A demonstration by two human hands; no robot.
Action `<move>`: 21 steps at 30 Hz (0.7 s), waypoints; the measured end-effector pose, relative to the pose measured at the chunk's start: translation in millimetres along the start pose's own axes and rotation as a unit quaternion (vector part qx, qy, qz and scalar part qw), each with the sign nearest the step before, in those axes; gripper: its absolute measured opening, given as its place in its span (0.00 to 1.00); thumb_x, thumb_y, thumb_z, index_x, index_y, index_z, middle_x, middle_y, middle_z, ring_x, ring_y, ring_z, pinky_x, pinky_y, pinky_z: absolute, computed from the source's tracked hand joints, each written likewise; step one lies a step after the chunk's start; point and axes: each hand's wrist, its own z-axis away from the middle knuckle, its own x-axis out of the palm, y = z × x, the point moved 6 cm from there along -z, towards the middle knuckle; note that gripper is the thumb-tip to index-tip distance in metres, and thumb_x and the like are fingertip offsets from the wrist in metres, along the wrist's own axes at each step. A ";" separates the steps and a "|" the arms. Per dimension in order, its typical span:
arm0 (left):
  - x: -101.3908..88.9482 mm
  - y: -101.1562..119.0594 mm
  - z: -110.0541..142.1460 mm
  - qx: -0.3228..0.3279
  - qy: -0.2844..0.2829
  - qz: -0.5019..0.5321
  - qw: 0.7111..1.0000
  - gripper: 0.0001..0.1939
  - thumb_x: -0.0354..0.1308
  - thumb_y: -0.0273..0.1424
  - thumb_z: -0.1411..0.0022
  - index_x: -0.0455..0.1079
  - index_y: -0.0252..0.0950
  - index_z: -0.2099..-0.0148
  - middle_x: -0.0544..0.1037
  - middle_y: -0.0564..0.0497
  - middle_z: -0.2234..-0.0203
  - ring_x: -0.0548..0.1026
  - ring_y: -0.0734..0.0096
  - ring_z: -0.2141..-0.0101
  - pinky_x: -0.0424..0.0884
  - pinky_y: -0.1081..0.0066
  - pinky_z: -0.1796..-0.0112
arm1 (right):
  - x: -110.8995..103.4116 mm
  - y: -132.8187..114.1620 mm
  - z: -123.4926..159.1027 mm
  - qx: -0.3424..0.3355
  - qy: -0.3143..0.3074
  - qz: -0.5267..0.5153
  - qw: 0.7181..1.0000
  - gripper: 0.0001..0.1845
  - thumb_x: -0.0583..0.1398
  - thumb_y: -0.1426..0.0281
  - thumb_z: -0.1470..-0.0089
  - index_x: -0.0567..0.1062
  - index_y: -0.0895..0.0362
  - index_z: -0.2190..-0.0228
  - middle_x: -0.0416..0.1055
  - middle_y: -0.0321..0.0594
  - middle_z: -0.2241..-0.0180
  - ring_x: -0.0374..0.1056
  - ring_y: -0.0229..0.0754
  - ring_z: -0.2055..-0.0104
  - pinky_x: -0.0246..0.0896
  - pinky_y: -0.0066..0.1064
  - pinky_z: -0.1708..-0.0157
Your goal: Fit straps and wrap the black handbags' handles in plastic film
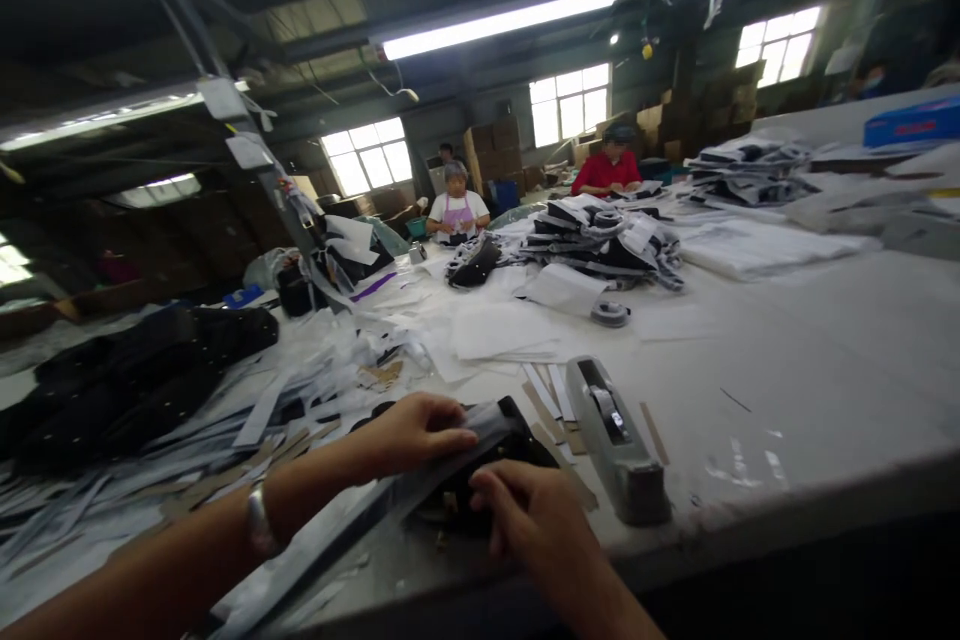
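Two bare hands at the near edge of a big white table [825, 360]. Left hand [416, 432] curled shut, fingers [450, 440] pinching the top edge of a clear plastic bag [390, 495] with something dark [480, 475] inside. Right hand [536, 520] just to the right and nearer, fingers bent and pressing down on the dark thing through the bag, not fully closed; hard to tell if gripping or only holding flat. Bag long and thin, lying slanted: one end far and right by the hands, the other end running near and left, under the left arm with its silver bracelet [259, 520]. So both hands touching the bag at its far right end, left hand on the far side, right hand on the near side. Just right of the hands, a grey tape holder [619, 440], close but not touching, pointing away across the table. Strips of card and paper [300, 400] spread out to the left, with a heap of dark cloth [142, 370] farther left. Far across the table, piles of packed dark things [600, 245] and white sheets [499, 330]. Two other people far away at the table, one in a light top [457, 210], one in a red top [607, 170], well apart from these hands.
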 end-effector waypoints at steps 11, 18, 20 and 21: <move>-55.6 -5.8 71.9 0.078 0.177 0.022 0.981 0.20 0.52 0.43 0.33 0.73 0.35 0.48 0.79 0.45 0.54 0.77 0.62 0.55 0.70 0.68 0.54 | 87.1 -7.4 -30.6 0.084 -0.038 -0.238 0.967 0.28 0.65 0.50 0.48 0.79 0.61 0.58 0.80 0.45 0.64 0.77 0.44 0.68 0.73 0.29 0.70; -40.4 -165.1 226.8 -0.094 0.272 0.049 0.956 0.28 0.65 0.43 0.44 0.71 0.37 0.45 0.78 0.43 0.49 0.74 0.53 0.49 0.68 0.59 0.49 | 97.6 -27.0 -30.5 0.078 -0.016 -0.328 0.941 0.20 0.68 0.59 0.48 0.79 0.58 0.57 0.79 0.42 0.56 0.77 0.40 0.66 0.76 0.24 0.68; -18.8 -196.3 249.4 -0.121 0.301 0.043 0.945 0.33 0.71 0.40 0.53 0.72 0.38 0.45 0.77 0.42 0.47 0.71 0.48 0.46 0.64 0.57 0.45 | 103.4 -33.4 -32.3 0.082 -0.012 -0.381 0.921 0.20 0.71 0.62 0.53 0.80 0.56 0.58 0.80 0.40 0.58 0.77 0.39 0.67 0.76 0.23 0.68; -9.9 -207.8 256.3 -0.130 0.317 0.044 0.938 0.31 0.71 0.39 0.53 0.73 0.37 0.46 0.78 0.43 0.49 0.72 0.48 0.47 0.64 0.57 0.46 | 105.1 -36.2 -33.0 0.089 -0.005 -0.407 0.909 0.22 0.72 0.64 0.55 0.80 0.56 0.58 0.81 0.39 0.59 0.77 0.38 0.68 0.76 0.22 0.68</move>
